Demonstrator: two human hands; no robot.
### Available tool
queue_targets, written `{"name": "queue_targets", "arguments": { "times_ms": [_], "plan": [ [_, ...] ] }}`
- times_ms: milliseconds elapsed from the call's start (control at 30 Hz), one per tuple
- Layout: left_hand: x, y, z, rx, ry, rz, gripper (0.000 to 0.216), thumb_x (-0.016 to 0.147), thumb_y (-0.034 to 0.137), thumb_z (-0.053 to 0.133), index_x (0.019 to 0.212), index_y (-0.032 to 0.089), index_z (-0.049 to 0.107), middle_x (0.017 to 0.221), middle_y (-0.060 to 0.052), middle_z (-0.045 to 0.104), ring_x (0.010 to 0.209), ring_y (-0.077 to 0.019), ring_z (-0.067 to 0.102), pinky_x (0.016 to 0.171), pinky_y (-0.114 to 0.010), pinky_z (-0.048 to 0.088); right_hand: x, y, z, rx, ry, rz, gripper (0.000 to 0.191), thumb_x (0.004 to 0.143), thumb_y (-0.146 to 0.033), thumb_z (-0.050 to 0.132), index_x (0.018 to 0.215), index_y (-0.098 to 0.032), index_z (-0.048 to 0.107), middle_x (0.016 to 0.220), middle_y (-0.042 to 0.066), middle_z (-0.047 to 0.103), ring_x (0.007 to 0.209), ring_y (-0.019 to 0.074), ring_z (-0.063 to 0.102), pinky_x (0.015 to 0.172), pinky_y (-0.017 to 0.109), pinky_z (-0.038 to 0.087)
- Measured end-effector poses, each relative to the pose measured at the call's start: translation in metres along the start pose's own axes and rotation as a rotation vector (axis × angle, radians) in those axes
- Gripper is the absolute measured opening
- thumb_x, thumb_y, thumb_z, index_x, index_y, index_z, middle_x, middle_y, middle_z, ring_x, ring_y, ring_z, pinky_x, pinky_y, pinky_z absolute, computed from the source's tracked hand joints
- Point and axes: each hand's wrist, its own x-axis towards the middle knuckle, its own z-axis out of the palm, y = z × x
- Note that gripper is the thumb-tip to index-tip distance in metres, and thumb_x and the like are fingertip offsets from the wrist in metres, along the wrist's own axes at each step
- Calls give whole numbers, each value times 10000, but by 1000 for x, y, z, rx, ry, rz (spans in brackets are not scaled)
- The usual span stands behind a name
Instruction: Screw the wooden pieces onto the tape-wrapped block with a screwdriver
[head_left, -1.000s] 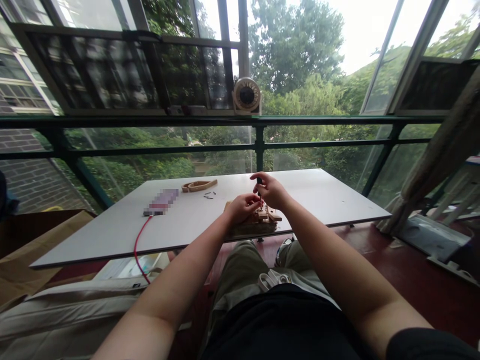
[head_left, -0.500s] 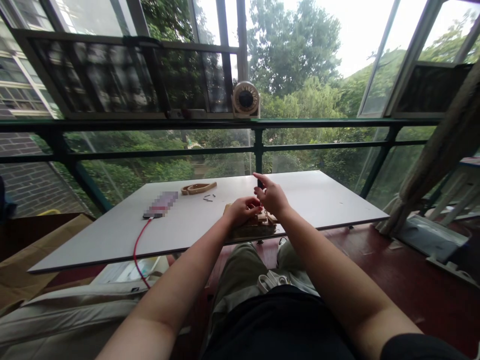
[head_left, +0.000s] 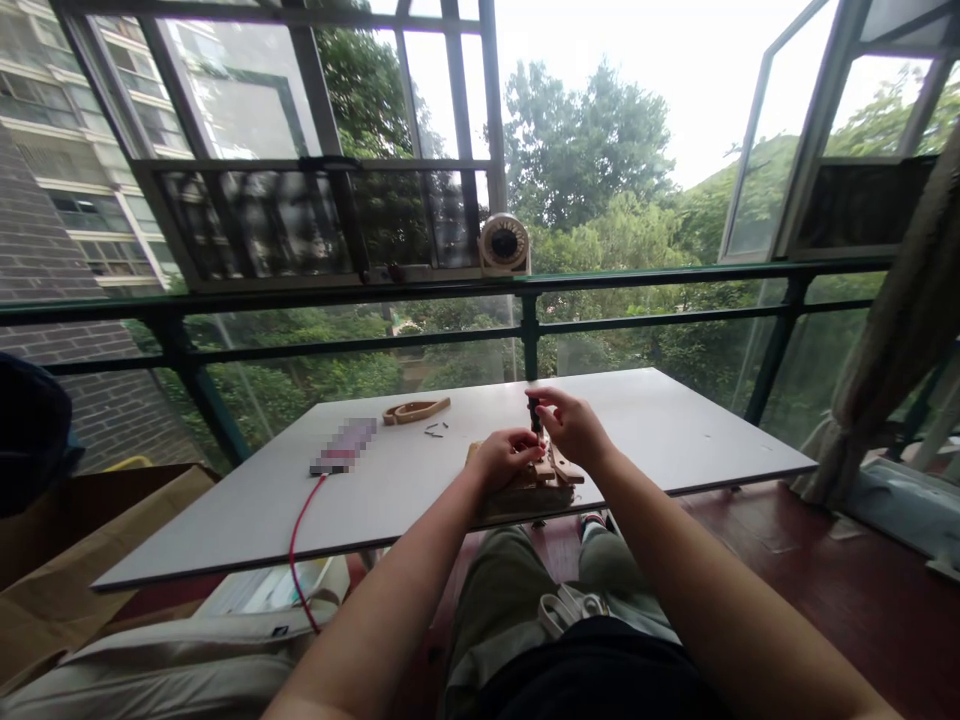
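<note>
My right hand (head_left: 576,425) is closed around the dark handle of a screwdriver (head_left: 534,412), which stands upright with its tip pointing down. Below it, close to the table's near edge, lies an assembly of light wooden pieces (head_left: 562,470). My left hand (head_left: 510,457) rests on the left side of these pieces, its fingers pinched together at the foot of the screwdriver. What the left fingertips hold is too small to make out.
On the white table (head_left: 420,480) lie a curved wooden loop (head_left: 416,410), several small screws (head_left: 436,430) and a blurred phone-like device (head_left: 346,447) with a red cable (head_left: 294,540). A round fan (head_left: 504,243) stands on the ledge behind the green railing (head_left: 637,322).
The view has tipped upward, so everything sits lower in the picture. My right fingers have shifted around the screwdriver handle, and more of it shows. My left hand stays at the wooden pieces.
</note>
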Motion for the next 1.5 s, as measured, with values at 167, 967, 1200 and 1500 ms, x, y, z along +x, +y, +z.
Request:
{"name": "queue_targets", "arguments": {
  "times_ms": [167, 967, 1200, 1500],
  "plan": [
    [-1, -3, 0, -18, -2, -3, 280, 829, 424, 607, 914, 176, 704, 821, -30, 710, 721, -152, 617, 663, -253, 472, 8, 5, 3, 86, 8, 47, 322, 826, -292, 550, 1119, -259, 679, 937, 21, 705, 558, 103, 512, 622, 249, 439],
    [0, 0, 0, -40, -35, -25, 278, 837, 385, 585, 940, 158, 710, 879, -53, 724, 774, -166, 637, 719, -261, 486, 8, 18, 16, 211, -38, 50, 227, 831, -351, 561, 1031, -243, 570, 941, 30, 672, 599, 110, 567, 582, 252, 440],
    [1, 1, 2, -24, -41, -31, 283, 848, 377, 564, 955, 161, 714, 893, -59, 726, 819, -182, 652, 758, -274, 503, 19, 16, 7, 38, -10, 0, 190, 776, -328, 622, 932, -233, 571, 867, 4, 650, 589, 101, 503, 608, 253, 417],
    [4, 7, 2, -24, -63, 23, 295, 863, 393, 542, 934, 162, 712, 869, -33, 725, 779, -157, 646, 727, -239, 493, 15, 20, -6, -89, -10, -130, 201, 843, -329, 530, 1005, -220, 578, 874, 12, 652, 540, 89, 469, 592, 253, 403]
  ]
}}
